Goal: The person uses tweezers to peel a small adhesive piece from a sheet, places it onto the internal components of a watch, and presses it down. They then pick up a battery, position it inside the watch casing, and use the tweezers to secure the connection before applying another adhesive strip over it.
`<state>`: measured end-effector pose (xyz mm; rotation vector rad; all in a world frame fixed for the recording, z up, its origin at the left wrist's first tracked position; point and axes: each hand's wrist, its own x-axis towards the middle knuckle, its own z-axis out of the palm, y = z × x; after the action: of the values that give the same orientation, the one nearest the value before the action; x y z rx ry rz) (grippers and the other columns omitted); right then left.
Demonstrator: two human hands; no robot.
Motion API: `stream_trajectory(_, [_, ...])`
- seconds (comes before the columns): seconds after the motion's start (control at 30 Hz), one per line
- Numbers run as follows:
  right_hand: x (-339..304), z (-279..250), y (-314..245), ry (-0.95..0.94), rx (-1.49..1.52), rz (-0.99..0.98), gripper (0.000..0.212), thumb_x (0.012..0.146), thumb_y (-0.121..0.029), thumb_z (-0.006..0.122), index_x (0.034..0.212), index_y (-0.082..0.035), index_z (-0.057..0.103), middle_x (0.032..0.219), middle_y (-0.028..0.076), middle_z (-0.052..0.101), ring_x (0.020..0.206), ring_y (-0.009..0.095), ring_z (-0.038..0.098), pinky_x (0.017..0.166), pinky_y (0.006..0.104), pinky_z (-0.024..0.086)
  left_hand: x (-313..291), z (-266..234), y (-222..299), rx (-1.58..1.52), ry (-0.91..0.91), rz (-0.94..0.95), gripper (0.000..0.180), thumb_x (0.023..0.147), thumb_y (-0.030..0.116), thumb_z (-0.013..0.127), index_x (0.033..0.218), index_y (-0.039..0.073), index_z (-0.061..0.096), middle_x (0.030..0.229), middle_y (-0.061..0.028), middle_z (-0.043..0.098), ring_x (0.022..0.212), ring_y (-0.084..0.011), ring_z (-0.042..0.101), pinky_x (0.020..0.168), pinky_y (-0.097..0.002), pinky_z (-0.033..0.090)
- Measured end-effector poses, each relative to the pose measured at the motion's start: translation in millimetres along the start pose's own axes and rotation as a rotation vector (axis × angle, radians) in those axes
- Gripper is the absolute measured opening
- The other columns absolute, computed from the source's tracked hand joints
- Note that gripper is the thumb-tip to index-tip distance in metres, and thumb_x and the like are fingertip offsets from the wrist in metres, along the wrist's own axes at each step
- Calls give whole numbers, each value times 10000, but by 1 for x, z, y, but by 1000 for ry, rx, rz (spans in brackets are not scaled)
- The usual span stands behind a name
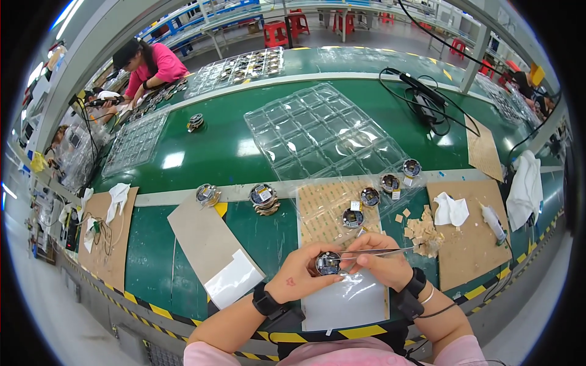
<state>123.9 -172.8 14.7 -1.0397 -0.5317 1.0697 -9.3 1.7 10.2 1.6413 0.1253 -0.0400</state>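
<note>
Between the fingers and thumb of my left hand (303, 272) is a small round circuit-board module (328, 263), its dark component side facing up. My right hand (384, 262) pinches metal tweezers (390, 250), whose left end reaches the module's right edge. Whether the tweezers grip any part there is too small to tell. Both hands are above a sheet of small tan adhesive pieces (323, 210) and a glossy white sheet (345, 305). Just beyond my hands, similar modules (353, 218) stand in a slanting row, some with small white labels.
Stacked modules (264, 199) stand left of the row. A clear compartment tray (323, 131) lies beyond the rail. Loose tan squares (423, 233), a crumpled white tissue (451, 210) and a white bottle (493, 224) are on the right. A co-worker in pink (160, 66) works far left.
</note>
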Motion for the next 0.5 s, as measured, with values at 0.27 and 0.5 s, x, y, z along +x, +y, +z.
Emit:
stream_trajectory(0.27, [1, -2, -3, 23, -17, 57, 288, 875, -178, 647, 1068, 28, 588, 994, 165, 660, 882, 224, 666, 720, 309, 554, 2, 3, -7, -107, 102, 48, 527, 788, -35, 690, 1214, 33, 388, 1124, -54, 502, 991, -96, 529, 761, -226, 482])
stream_trajectory(0.5, [1, -4, -2, 13, 21, 39, 278, 901, -184, 619, 1067, 38, 606, 983, 143, 665, 900, 205, 665, 722, 287, 540, -1, 1, -8, -87, 31, 53, 556, 798, -23, 678, 1242, 44, 350, 1148, -58, 482, 990, -94, 516, 753, -224, 471])
